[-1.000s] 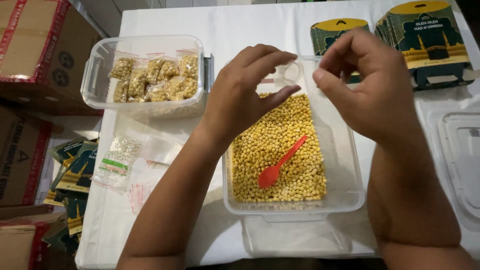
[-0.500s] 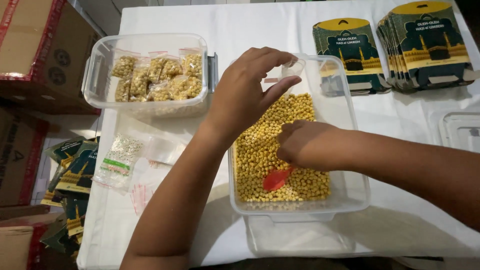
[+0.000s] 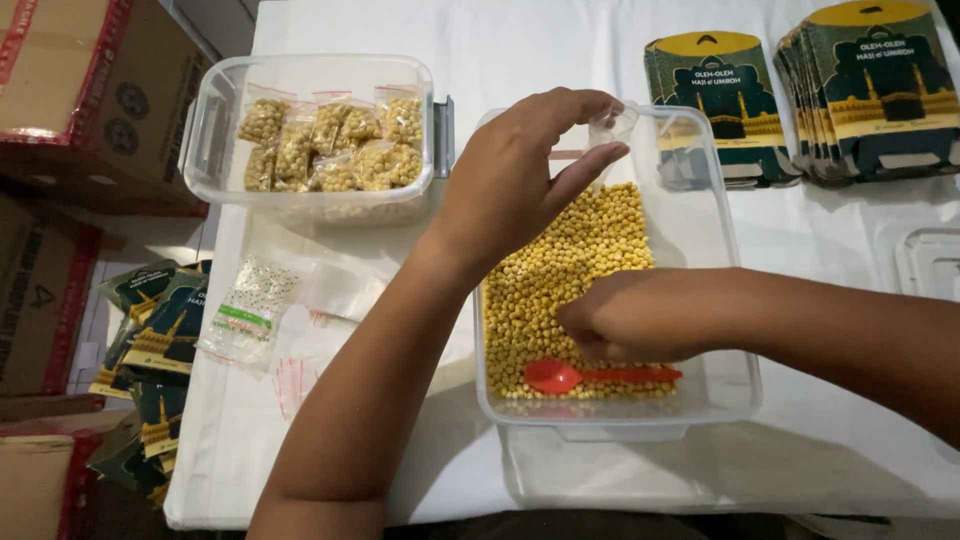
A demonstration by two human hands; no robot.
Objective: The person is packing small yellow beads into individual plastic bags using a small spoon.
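My left hand pinches a small clear bag open; my right hand closes around the red spoon. A slack pinch could scatter yellow beans onto the counter.

Left hand raised, fingertips in a pinching grip; right hand lowered, knuckles up, fingers curled.

Bright, even overhead light (soft shadows under both arms), sharp focus throughout, slight wide-angle bending at the edges.
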